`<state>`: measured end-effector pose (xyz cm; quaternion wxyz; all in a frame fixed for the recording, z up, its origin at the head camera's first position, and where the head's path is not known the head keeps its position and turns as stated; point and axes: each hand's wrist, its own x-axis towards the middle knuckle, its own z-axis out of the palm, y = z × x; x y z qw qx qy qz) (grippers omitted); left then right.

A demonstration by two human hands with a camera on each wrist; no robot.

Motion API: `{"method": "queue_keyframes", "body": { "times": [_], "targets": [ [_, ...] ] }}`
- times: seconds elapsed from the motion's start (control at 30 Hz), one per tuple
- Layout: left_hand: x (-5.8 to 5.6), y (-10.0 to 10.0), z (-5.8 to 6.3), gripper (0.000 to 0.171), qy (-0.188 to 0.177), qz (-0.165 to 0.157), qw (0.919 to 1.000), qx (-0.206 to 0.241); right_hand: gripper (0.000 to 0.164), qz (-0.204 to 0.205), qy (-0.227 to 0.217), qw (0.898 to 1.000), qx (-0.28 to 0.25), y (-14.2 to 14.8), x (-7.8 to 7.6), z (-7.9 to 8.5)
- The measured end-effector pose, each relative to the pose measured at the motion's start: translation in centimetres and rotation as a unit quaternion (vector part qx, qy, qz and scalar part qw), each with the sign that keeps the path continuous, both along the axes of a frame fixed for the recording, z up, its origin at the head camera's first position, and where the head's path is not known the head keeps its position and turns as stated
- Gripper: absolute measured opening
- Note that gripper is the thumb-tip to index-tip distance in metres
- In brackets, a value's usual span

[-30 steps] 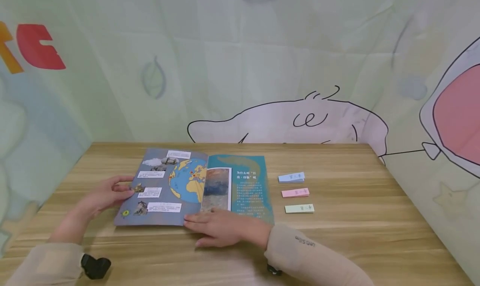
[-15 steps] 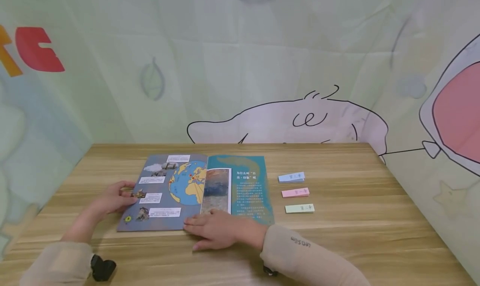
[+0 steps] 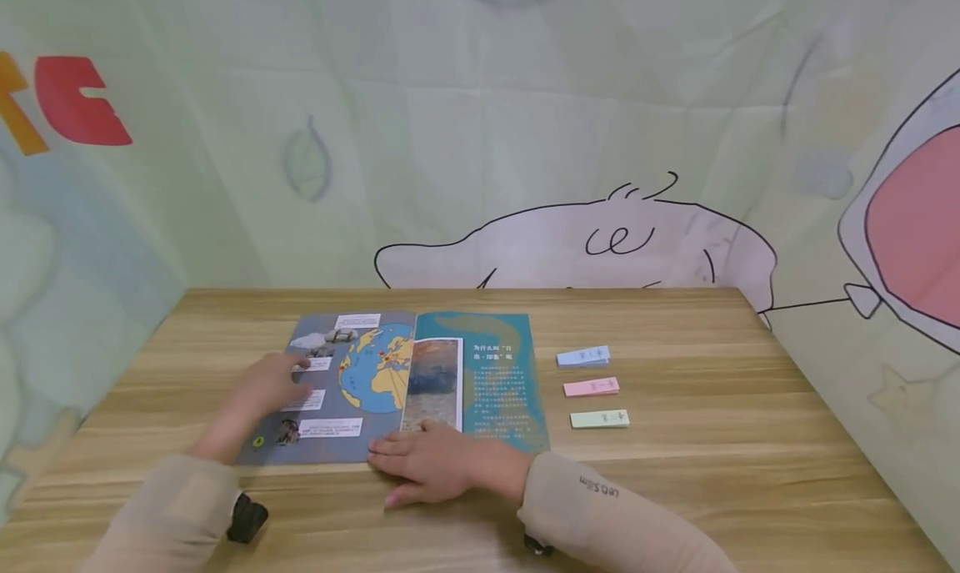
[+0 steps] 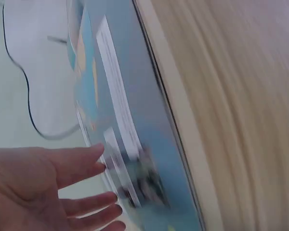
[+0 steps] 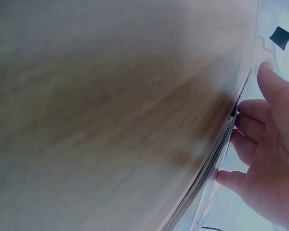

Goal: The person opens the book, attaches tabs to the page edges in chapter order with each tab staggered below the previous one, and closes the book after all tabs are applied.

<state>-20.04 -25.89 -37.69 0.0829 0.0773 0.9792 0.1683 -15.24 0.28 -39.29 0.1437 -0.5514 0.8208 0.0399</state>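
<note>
An open book (image 3: 495,327) lies on the table, its left page grey with a globe picture (image 3: 375,373), its right page teal with a painting (image 3: 435,381). My left hand (image 3: 262,389) is over the left page's outer part, fingers loosely extended and gripping nothing. In the left wrist view that hand (image 4: 62,187) has its fingertips at the page surface; whether they touch cannot be told. My right hand (image 3: 431,464) rests flat across the lower edge near the spine. The right wrist view shows this hand's fingers (image 5: 250,127) along the book's page edges (image 5: 202,168).
Right of the book lie three folded paper strips with writing: blue (image 3: 583,356), pink (image 3: 591,387) and green (image 3: 599,419). The wooden table (image 3: 712,473) ends at a printed cloth backdrop (image 3: 525,156). Black wrist devices sit at both cuffs, such as the left one (image 3: 247,519).
My left hand has moved right and inward from the book's left edge onto the left page. That page lies flatter and slightly lower than before. My right hand has stayed nearly still.
</note>
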Motion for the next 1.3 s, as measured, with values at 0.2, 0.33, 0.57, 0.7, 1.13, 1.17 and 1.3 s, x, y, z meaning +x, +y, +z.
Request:
{"method": "queue_keyframes", "body": {
  "times": [0.2,0.33,0.57,0.7,1.13,1.17,1.3],
  "targets": [
    [0.2,5.4,0.2,0.047,0.006,-0.07,0.9975,0.003,0.062,0.0,0.006,1.0,0.002,-0.1,0.0,-0.1],
    [-0.2,7.9,-0.1,0.048,0.01,-0.069,0.9975,-0.002,0.061,-0.003,0.004,1.0,0.002,-0.2,-0.1,-0.2],
    [-0.9,8.6,-0.6,0.048,0.0,-0.042,0.9991,0.009,0.061,-0.003,-0.008,1.0,-0.004,-0.3,-0.1,-0.2],
    [-1.2,8.5,-0.8,0.049,-0.014,-0.038,0.999,0.019,0.06,-0.009,-0.033,0.999,-0.013,-0.2,-0.4,-0.1],
    [-1.3,8.8,-0.3,0.044,0.013,-0.032,0.9985,0.042,0.05,-0.002,-0.108,0.988,-0.111,0.8,-2.1,0.4],
    [-1.3,8.9,-0.2,0.043,0.019,-0.034,0.9982,0.045,0.049,-0.005,-0.107,0.987,-0.12,1.0,-2.2,0.4],
    [-1.4,9.5,0.1,0.039,0.046,-0.047,0.9962,0.058,0.045,-0.008,-0.089,0.985,-0.149,1.6,-2.8,0.4]
  ]
}}
